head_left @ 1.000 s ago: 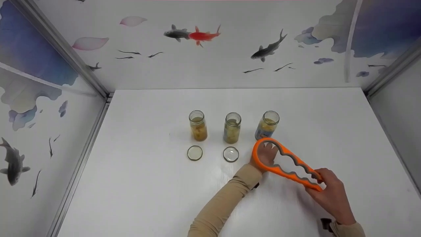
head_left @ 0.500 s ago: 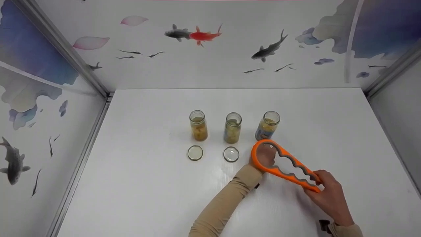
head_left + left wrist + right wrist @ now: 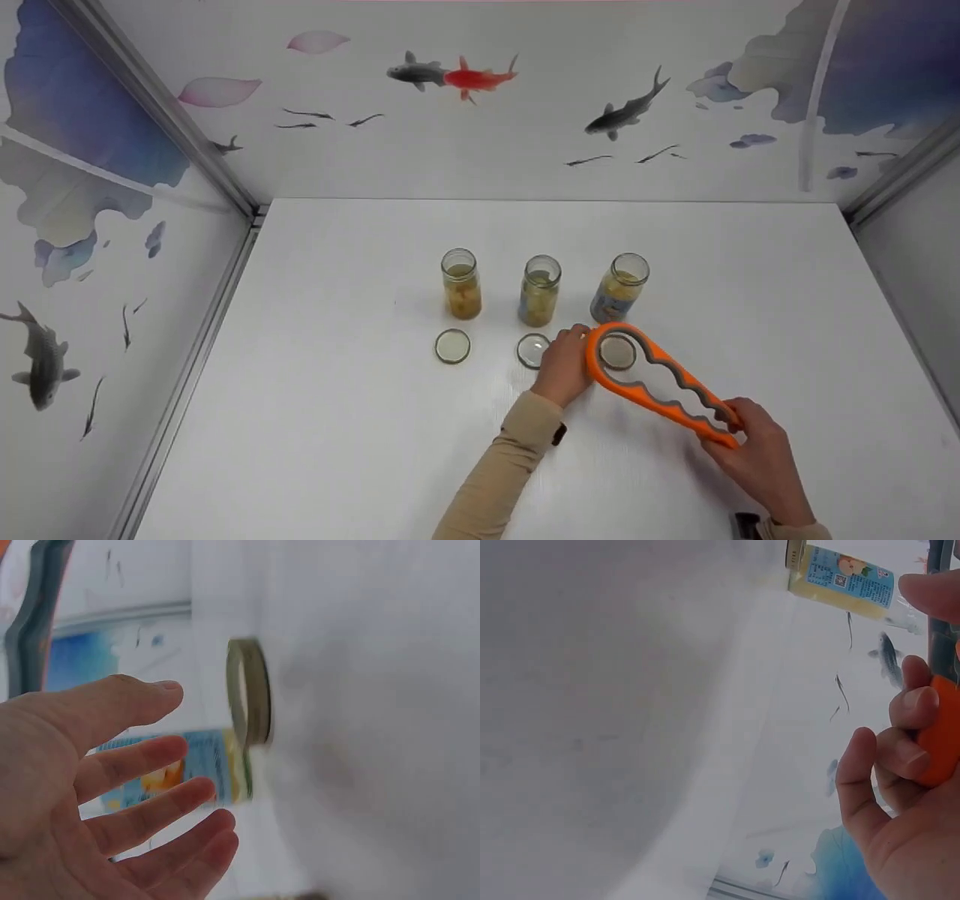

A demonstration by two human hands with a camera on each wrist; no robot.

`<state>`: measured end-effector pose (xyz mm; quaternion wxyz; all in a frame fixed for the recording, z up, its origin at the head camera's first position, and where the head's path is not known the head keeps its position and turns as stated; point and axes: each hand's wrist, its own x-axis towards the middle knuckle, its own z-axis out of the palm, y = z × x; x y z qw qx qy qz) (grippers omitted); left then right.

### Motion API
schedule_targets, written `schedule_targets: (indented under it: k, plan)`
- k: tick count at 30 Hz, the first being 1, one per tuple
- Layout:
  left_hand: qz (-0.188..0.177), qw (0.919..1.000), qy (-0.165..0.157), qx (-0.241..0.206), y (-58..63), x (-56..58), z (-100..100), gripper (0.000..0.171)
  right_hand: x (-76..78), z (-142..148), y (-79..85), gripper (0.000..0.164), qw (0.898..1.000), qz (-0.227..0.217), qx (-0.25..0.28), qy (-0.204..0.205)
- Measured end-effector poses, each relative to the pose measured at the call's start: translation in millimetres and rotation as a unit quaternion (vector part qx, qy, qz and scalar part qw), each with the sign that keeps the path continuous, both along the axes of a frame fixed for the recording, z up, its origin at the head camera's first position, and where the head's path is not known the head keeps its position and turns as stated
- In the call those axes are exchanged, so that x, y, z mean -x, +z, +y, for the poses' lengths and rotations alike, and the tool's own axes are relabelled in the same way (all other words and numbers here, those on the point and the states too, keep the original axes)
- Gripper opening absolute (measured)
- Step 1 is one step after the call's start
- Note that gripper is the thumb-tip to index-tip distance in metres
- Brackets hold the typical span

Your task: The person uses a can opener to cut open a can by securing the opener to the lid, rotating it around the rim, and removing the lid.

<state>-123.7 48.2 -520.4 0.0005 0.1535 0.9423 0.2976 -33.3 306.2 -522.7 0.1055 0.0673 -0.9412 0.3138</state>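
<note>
My right hand [image 3: 761,457] grips an orange jar opener [image 3: 645,395] by its two handles. Its rounded end hangs over the table, and through it shows a round jar lid [image 3: 617,352]. In the left wrist view that lid [image 3: 255,694] lies on the white surface, just beyond the spread fingers of my left hand [image 3: 112,787], which holds nothing. From the head view, my left hand [image 3: 564,365] is left of the opener's loop and partly covers the middle lid [image 3: 529,350]. Behind the right lid stands an uncapped glass jar [image 3: 619,296] with a blue label.
Two more uncapped jars of yellowish contents, the left jar [image 3: 463,296] and middle jar [image 3: 538,300], stand in the same row. Another lid [image 3: 453,346] lies before the left one. White panels with painted fish close off the table [image 3: 300,420] at the back and sides.
My left hand has pulled back leftward from under the opener's loop, and the right lid now shows on the table there. The opener has lowered slightly in view, still in my right hand.
</note>
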Motion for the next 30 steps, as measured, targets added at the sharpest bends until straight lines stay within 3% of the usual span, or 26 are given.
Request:
schedule_targets:
  k: [3, 9, 13, 21, 30]
  plan:
    - [0.010, 0.9998, -0.001, 0.019, 5.3, -1.1, -16, 0.032, -1.7, 2, -1.7, 0.037, 1.000, -0.020, -0.006, -0.001]
    - [0.032, 0.9993, 0.017, -0.009, 14.7, -7.1, -45, 0.034, -5.0, 4, -4.1, 0.034, 0.996, -0.089, -0.029, -0.002]
    - [0.053, 0.9979, 0.033, -0.020, 17.6, -13.6, -63, 0.033, -5.1, 1, -5.1, 0.033, 0.991, -0.123, -0.038, 0.023]
    - [0.069, 0.9939, 0.073, -0.045, 22.2, -21.0, -86, 0.032, 2.2, -8, -6.2, 0.031, 0.984, -0.145, -0.074, 0.065]
    - [0.088, 0.9913, 0.086, -0.048, 25.0, -28.8, -96, 0.034, 12.1, -39, -9.1, 0.030, 0.975, -0.153, -0.113, 0.117]
